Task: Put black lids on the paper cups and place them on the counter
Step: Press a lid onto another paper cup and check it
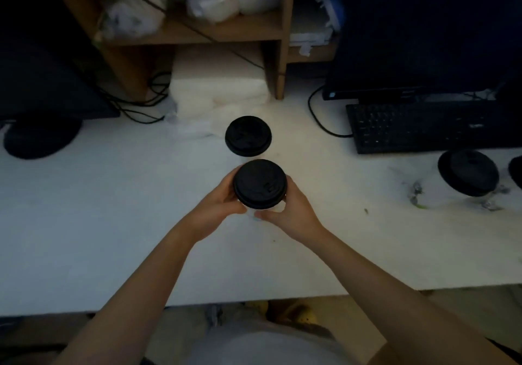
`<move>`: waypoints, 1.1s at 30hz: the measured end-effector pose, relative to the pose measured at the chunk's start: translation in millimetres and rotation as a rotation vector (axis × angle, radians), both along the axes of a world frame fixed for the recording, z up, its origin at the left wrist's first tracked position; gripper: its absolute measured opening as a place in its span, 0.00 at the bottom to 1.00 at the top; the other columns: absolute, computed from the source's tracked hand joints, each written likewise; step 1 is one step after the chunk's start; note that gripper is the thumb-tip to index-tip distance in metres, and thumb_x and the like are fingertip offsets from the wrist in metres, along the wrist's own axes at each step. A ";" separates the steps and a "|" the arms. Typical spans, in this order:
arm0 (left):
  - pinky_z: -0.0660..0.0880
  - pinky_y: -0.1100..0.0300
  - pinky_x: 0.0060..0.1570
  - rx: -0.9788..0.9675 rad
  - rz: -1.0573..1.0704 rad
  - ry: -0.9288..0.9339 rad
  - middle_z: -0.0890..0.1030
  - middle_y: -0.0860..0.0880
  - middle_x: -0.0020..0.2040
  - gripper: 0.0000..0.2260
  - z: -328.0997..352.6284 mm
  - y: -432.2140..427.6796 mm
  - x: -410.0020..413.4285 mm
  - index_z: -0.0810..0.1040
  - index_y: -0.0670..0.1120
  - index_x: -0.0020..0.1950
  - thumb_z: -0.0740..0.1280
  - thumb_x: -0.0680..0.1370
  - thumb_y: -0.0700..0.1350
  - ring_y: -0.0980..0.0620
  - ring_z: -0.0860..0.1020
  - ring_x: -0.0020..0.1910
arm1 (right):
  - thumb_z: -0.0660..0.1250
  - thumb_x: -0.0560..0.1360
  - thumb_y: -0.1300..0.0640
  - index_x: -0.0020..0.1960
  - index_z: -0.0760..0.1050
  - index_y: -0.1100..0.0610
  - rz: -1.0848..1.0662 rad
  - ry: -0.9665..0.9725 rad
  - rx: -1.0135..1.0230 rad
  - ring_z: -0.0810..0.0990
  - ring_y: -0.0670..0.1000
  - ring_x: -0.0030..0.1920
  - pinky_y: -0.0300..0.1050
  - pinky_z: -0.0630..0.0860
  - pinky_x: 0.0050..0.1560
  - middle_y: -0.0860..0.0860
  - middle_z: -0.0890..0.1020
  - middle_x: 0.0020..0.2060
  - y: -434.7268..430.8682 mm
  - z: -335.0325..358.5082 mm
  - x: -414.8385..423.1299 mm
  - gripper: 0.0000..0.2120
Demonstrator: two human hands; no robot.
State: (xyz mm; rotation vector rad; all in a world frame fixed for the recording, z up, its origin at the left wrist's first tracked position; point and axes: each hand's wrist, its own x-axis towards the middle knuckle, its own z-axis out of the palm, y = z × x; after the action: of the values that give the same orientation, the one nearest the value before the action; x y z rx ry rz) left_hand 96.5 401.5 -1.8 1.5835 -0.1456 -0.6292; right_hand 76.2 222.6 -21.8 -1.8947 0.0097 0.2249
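The left hand [219, 199] is curled round the left side of a paper cup [276, 208], its fingers wrapped just under the rim of the black lid [260, 184] that covers the cup's mouth. The cup is over the middle of the white counter [113, 223], just in front of a second lidded cup [248, 136] standing there; whether its base touches the counter is hidden by the lid. The right hand [293, 209] closes on the opposite side, thumb tucked low against the cup wall, fingers up by the lid's edge. The lid looks level and seated, so the step appears to be the last press and the setting down. To do it well, I would run the thumbs round the rim to check it has caught all the way, squeeze the paper wall only lightly, and lower the cup upright, apart from its neighbour. Further right, near a keyboard [423, 127], a third lidded cup [467, 172] stands on the counter.
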 end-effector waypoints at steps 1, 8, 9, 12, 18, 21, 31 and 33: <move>0.72 0.67 0.59 -0.021 0.029 0.008 0.71 0.58 0.67 0.35 -2.5 4.6 -4.4 0.63 0.56 0.69 0.61 0.65 0.33 0.63 0.70 0.66 | 0.78 0.65 0.59 0.70 0.64 0.53 0.006 -0.008 0.005 0.72 0.43 0.62 0.34 0.68 0.61 0.46 0.73 0.63 6.1 -2.8 -2.3 0.38; 0.70 0.62 0.63 -0.110 0.154 -0.007 0.75 0.60 0.65 0.33 -10.0 9.9 -15.2 0.67 0.57 0.67 0.64 0.63 0.39 0.58 0.69 0.68 | 0.76 0.68 0.61 0.70 0.63 0.55 0.034 -0.072 -0.009 0.69 0.39 0.61 0.23 0.65 0.59 0.44 0.70 0.62 24.6 -13.3 -6.0 0.36; 0.70 0.61 0.64 -0.102 0.195 0.009 0.74 0.61 0.64 0.32 -11.6 9.3 -14.6 0.66 0.58 0.67 0.64 0.65 0.39 0.58 0.69 0.69 | 0.74 0.69 0.65 0.71 0.62 0.56 0.070 -0.037 -0.024 0.69 0.40 0.62 0.25 0.65 0.62 0.44 0.69 0.62 21.3 -14.1 -4.1 0.35; 0.63 0.55 0.70 -0.071 0.383 0.027 0.72 0.61 0.64 0.24 -6.9 3.0 -11.7 0.65 0.59 0.66 0.62 0.72 0.43 0.57 0.67 0.70 | 0.60 0.71 0.76 0.69 0.65 0.58 0.037 0.082 0.016 0.71 0.47 0.62 0.49 0.66 0.71 0.48 0.72 0.61 6.7 -10.8 2.9 0.29; 0.69 0.59 0.65 0.153 0.694 -0.124 0.77 0.54 0.62 0.15 14.1 -37.6 -11.3 0.74 0.51 0.65 0.54 0.82 0.49 0.57 0.73 0.62 | 0.54 0.81 0.54 0.55 0.74 0.48 -0.196 0.102 0.264 0.77 0.40 0.53 0.33 0.73 0.53 0.41 0.78 0.50 22.3 28.8 19.2 0.11; 0.73 0.55 0.62 0.182 0.709 -0.176 0.78 0.51 0.58 0.13 4.7 -44.8 -10.4 0.75 0.51 0.63 0.54 0.82 0.47 0.54 0.76 0.58 | 0.57 0.81 0.53 0.62 0.71 0.52 -0.136 0.037 0.190 0.76 0.35 0.49 0.27 0.73 0.44 0.40 0.76 0.49 37.9 23.5 16.6 0.12; 0.75 0.67 0.52 0.167 0.735 -0.218 0.78 0.59 0.50 0.12 2.0 -46.3 -7.7 0.75 0.51 0.57 0.53 0.83 0.43 0.63 0.77 0.50 | 0.57 0.81 0.58 0.63 0.71 0.56 -0.131 -0.010 0.233 0.76 0.37 0.51 0.25 0.72 0.45 0.45 0.76 0.52 37.6 14.5 18.9 0.11; 0.75 0.67 0.52 0.163 0.752 -0.199 0.78 0.59 0.50 0.12 4.5 -48.5 -8.8 0.75 0.52 0.56 0.53 0.83 0.43 0.60 0.77 0.51 | 0.57 0.81 0.58 0.63 0.71 0.56 -0.107 -0.007 0.231 0.76 0.39 0.51 0.26 0.73 0.46 0.46 0.77 0.53 35.7 15.6 20.3 0.11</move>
State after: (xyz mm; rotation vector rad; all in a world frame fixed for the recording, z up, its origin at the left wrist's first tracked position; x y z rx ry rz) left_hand 87.7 353.0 2.7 1.7002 0.3537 0.1065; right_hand 96.5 258.3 -6.3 -1.6597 0.0778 0.1401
